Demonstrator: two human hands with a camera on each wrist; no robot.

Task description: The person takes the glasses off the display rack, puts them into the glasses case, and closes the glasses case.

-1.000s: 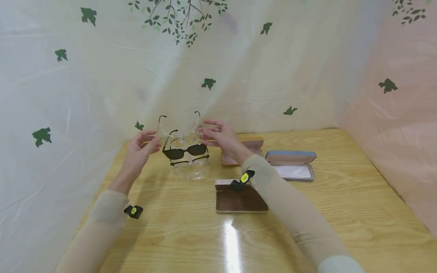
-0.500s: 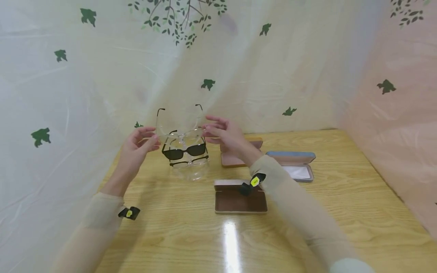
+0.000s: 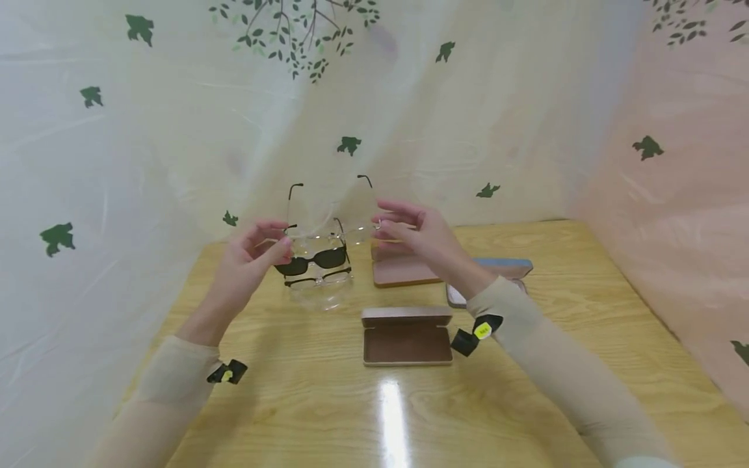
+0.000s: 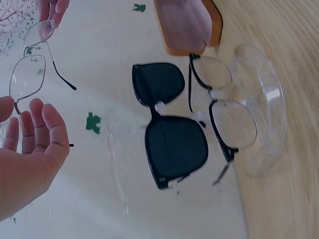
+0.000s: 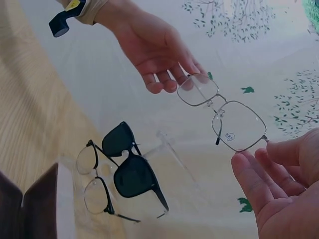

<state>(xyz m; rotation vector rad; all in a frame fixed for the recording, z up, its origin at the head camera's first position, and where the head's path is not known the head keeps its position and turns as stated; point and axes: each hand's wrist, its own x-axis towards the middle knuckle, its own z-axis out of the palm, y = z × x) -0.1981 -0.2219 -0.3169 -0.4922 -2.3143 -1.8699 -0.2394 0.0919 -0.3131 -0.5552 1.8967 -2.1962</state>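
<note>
Both hands hold a pair of thin metal-rimmed eyeglasses (image 5: 239, 127) in the air, one hand at each side of the frame, its temples unfolded and pointing away. My left hand (image 3: 246, 266) pinches the left hinge between thumb and fingers. At the other hinge, my right hand (image 3: 435, 244) pinches with thumb and forefinger. Just below and beside them stands a clear plastic display stand (image 4: 276, 99). It bears black sunglasses (image 3: 328, 258) and, lower down, black half-rim eyeglasses (image 3: 304, 284).
An open brown-lined glasses case (image 3: 407, 344) lies in front on the wooden table (image 3: 304, 403). Behind it is an open orange case (image 3: 404, 273) with pink lining. An open blue-lidded case (image 3: 506, 265) sits to the right, partly hidden by my right arm. A leaf-patterned curtain (image 3: 409, 97) hangs behind.
The hands have carried the metal-rimmed eyeglasses to the right, away from the top of the stand. My right arm no longer covers the brown-lined case and now overlaps the blue-lidded one.
</note>
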